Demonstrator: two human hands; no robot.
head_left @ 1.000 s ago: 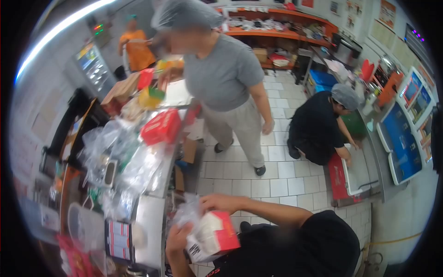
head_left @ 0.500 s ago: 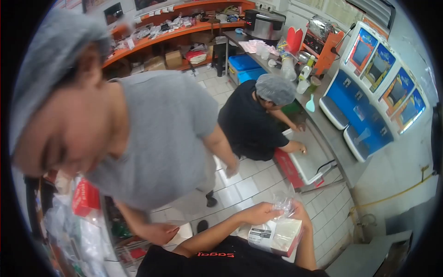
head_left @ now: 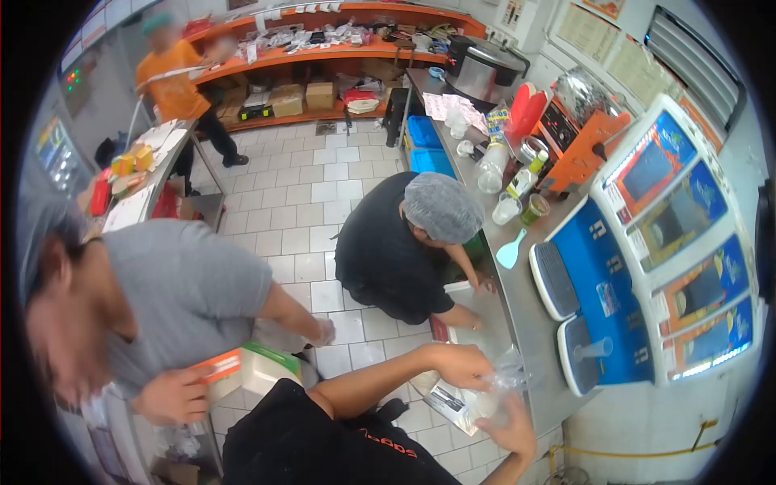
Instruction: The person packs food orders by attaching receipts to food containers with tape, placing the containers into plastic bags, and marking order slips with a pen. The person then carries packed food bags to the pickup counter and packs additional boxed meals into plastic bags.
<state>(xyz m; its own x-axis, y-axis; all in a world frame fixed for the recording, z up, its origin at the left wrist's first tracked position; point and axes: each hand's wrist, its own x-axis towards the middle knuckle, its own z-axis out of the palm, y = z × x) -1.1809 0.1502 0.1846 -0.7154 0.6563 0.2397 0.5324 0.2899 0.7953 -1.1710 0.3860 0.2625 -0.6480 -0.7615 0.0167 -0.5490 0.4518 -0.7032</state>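
Note:
A clear plastic bag with a pale package in it hangs in front of me. The package carries a white printed label with black bars. My left hand is closed on the gathered top of the bag. My right hand grips the bag's right side, thumb toward the package; part of its fingers is hidden behind the plastic. Close on my left, a person in a grey shirt has a hand on an orange, white and green carton.
Ahead, a person in black and a hairnet bends over a white tub. On the right, a steel counter carries a drink dispenser, a turquoise scoop and bottles. Farther off stands a person in orange.
My view has turned and the grey-shirted person has shifted left and lower. A carton now shows by that person's hand. The bag stays in my hands; my right hand's fingers are more spread.

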